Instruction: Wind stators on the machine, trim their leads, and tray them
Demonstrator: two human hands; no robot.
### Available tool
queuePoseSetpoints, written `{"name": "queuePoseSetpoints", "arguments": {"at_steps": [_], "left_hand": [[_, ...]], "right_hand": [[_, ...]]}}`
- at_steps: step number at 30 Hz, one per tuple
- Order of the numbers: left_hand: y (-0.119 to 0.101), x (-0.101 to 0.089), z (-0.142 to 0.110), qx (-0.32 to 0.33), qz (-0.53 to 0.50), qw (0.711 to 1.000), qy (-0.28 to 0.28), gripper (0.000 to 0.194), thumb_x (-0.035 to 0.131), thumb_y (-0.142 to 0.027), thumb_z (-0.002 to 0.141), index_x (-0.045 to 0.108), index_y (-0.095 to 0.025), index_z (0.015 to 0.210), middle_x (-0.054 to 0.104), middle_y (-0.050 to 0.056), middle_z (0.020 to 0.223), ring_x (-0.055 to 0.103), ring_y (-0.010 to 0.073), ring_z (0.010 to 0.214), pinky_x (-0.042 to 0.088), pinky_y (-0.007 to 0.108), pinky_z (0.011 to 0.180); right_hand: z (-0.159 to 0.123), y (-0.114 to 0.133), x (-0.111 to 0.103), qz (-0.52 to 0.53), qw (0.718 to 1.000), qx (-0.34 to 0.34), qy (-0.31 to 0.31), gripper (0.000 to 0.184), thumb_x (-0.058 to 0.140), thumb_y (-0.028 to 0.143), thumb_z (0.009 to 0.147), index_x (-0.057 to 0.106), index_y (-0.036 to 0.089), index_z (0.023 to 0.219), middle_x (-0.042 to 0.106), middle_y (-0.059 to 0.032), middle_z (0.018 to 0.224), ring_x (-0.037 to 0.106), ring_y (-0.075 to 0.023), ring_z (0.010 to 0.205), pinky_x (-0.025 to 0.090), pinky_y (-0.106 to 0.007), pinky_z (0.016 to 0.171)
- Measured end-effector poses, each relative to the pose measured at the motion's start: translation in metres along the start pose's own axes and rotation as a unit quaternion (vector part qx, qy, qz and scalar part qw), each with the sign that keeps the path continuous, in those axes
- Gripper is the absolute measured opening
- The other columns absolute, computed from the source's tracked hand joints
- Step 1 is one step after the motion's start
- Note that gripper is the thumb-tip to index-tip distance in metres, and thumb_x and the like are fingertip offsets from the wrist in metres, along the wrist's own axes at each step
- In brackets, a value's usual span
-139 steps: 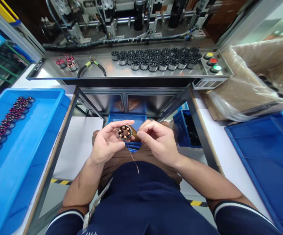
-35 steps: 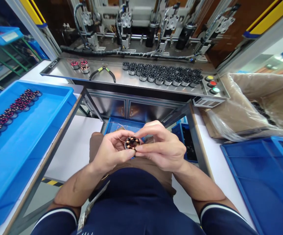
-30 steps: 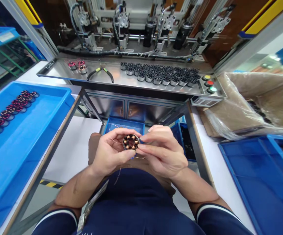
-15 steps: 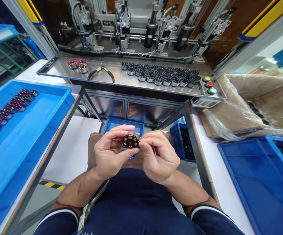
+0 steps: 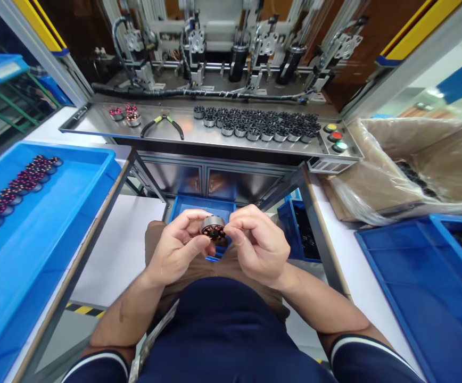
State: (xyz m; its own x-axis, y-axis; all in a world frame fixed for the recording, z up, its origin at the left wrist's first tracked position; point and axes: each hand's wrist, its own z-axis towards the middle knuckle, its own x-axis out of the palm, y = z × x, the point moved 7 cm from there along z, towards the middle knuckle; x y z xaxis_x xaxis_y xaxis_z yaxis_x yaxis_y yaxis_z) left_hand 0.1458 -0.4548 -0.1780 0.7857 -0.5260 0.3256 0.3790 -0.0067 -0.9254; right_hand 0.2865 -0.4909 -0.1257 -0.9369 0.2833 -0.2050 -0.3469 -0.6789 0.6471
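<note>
In front of the navy shirt (image 5: 234, 324), above the lap (image 5: 236, 267), the right hand (image 5: 258, 244) has thumb and fingertips pinched together beside a stator (image 5: 212, 227), on what I can't make out. The left hand (image 5: 177, 247) clasps the stator, tilted, open face toward the shirt. A smooth silvery band (image 5: 212, 220) wraps it; inside, small copper coils (image 5: 209, 232) sit in a circle.

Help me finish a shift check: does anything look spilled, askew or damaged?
Nothing stands out. The pliers lie with handles spread and the cores stand grouped on the tray; the stator in the left hand looks intact, though partly hidden.
</note>
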Motion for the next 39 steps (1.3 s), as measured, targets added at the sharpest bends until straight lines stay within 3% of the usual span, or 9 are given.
{"name": "queuePoseSetpoints", "arguments": {"at_steps": [6, 10, 16, 19, 21, 23, 26, 33, 39], "left_hand": [[0.001, 0.005, 0.000, 0.029, -0.029, 0.999, 0.030, 0.039, 0.071, -0.038, 0.089, 0.062, -0.025, 0.126, 0.073, 0.008, 0.109, 0.073, 0.0176, 0.089, 0.060, 0.024, 0.070], [-0.004, -0.001, 0.001, 0.069, -0.037, 0.997, 0.001, 0.042, 0.081, -0.043, 0.079, 0.063, -0.025, 0.112, 0.067, 0.008, 0.125, 0.071, 0.0217, 0.105, 0.061, 0.028, 0.080], [-0.011, -0.005, 0.002, 0.125, -0.056, 0.990, -0.045, 0.049, 0.086, -0.049, 0.071, 0.057, -0.028, 0.105, 0.071, 0.003, 0.105, 0.069, 0.0272, 0.116, 0.058, 0.041, 0.097], [-0.001, -0.004, 0.004, 0.052, -0.060, 0.996, -0.049, 0.057, 0.082, -0.060, 0.070, 0.060, -0.023, 0.108, 0.071, 0.007, 0.104, 0.073, 0.0244, 0.103, 0.061, 0.033, 0.085], [0.008, 0.004, 0.004, -0.021, -0.049, 0.999, -0.001, 0.055, 0.079, -0.061, 0.073, 0.062, -0.019, 0.104, 0.072, 0.007, 0.091, 0.073, 0.0183, 0.078, 0.060, 0.026, 0.068], [0.011, 0.010, 0.002, -0.059, -0.042, 0.996, 0.046, 0.041, 0.075, -0.052, 0.082, 0.061, -0.018, 0.101, 0.070, 0.003, 0.077, 0.068, 0.0135, 0.061, 0.056, 0.023, 0.057], [0.010, 0.011, 0.000, -0.056, -0.033, 0.997, 0.047, 0.025, 0.071, -0.037, 0.089, 0.059, -0.020, 0.102, 0.069, 0.000, 0.072, 0.067, 0.0127, 0.059, 0.055, 0.022, 0.057], [-0.004, 0.004, -0.003, 0.124, 0.099, 0.987, -0.037, 0.037, 0.077, -0.034, 0.084, 0.060, -0.024, 0.115, 0.073, 0.003, 0.097, 0.072, 0.0141, 0.080, 0.059, 0.024, 0.072], [-0.029, 0.011, -0.014, 0.338, 0.326, 0.877, -0.101, 0.051, 0.084, -0.019, 0.076, 0.061, -0.022, 0.121, 0.071, 0.003, 0.101, 0.071, 0.0175, 0.095, 0.059, 0.030, 0.085]], "right_hand": [[0.002, 0.000, -0.007, -0.036, 0.999, 0.020, -0.030, 0.013, 0.064, 0.009, 0.090, 0.064, 0.020, 0.082, 0.067, -0.0019, 0.076, 0.063, -0.0137, 0.069, 0.050, -0.027, 0.057], [0.002, -0.003, -0.008, -0.019, 0.997, 0.067, -0.044, 0.016, 0.064, 0.011, 0.089, 0.063, 0.019, 0.076, 0.066, -0.0011, 0.072, 0.062, -0.0131, 0.065, 0.050, -0.027, 0.056], [0.004, 0.001, -0.005, 0.038, 0.998, 0.052, -0.019, 0.016, 0.064, 0.010, 0.090, 0.064, 0.019, 0.076, 0.064, 0.0001, 0.068, 0.063, -0.0132, 0.065, 0.053, -0.026, 0.057], [0.005, 0.009, -0.006, 0.014, 1.000, -0.026, 0.011, 0.012, 0.066, 0.009, 0.089, 0.065, 0.019, 0.082, 0.068, -0.0010, 0.072, 0.065, -0.0135, 0.068, 0.054, -0.026, 0.059], [0.006, 0.013, -0.008, -0.011, 0.997, -0.065, 0.028, 0.010, 0.066, 0.009, 0.089, 0.065, 0.019, 0.086, 0.069, -0.0024, 0.075, 0.066, -0.0136, 0.070, 0.054, -0.025, 0.059], [0.006, 0.015, -0.009, -0.025, 0.995, -0.082, 0.042, 0.009, 0.066, 0.009, 0.089, 0.065, 0.018, 0.088, 0.070, -0.0029, 0.077, 0.066, -0.0133, 0.070, 0.054, -0.024, 0.059], [0.005, 0.014, -0.010, -0.039, 0.995, -0.074, 0.046, 0.010, 0.067, 0.009, 0.089, 0.064, 0.019, 0.086, 0.069, -0.0021, 0.076, 0.065, -0.0129, 0.069, 0.053, -0.024, 0.058], [-0.001, 0.000, -0.009, 0.019, 0.998, 0.058, -0.032, 0.015, 0.066, 0.010, 0.089, 0.064, 0.019, 0.076, 0.063, 0.0004, 0.069, 0.060, -0.0122, 0.065, 0.049, -0.026, 0.059], [-0.023, -0.035, 0.012, 0.220, 0.930, 0.289, -0.052, 0.030, 0.066, 0.032, 0.091, 0.061, 0.018, 0.065, 0.057, 0.0012, 0.063, 0.053, -0.0106, 0.056, 0.047, -0.024, 0.053]]}}
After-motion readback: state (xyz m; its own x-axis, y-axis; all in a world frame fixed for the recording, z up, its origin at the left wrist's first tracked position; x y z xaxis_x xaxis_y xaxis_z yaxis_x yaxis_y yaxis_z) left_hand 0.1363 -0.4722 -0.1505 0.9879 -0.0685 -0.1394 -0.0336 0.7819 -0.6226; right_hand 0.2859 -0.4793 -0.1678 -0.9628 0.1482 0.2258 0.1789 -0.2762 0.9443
